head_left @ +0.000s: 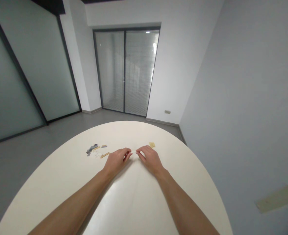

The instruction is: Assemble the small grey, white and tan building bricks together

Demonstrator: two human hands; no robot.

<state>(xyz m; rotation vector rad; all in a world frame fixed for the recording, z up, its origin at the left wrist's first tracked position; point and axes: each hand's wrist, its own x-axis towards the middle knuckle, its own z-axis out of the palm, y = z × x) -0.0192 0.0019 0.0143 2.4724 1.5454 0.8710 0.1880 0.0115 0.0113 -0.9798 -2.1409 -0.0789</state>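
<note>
My left hand and my right hand are held over the round table, fingertips facing each other with a narrow gap between them. On the left, the thumb and fingers are curled into a pinch. The right thumb and index finger are drawn together in the same way. Whatever is pinched is too small and pale to make out. Left of my left hand lies a tan strip, close to small white pieces and a cluster of grey pieces. Just beyond my right hand is a flat yellowish piece.
The white round table has its curved far edge beyond my hands. A small grey and tan piece lies behind the strip. Past the table stand a glass door, frosted panels and a wall at the right.
</note>
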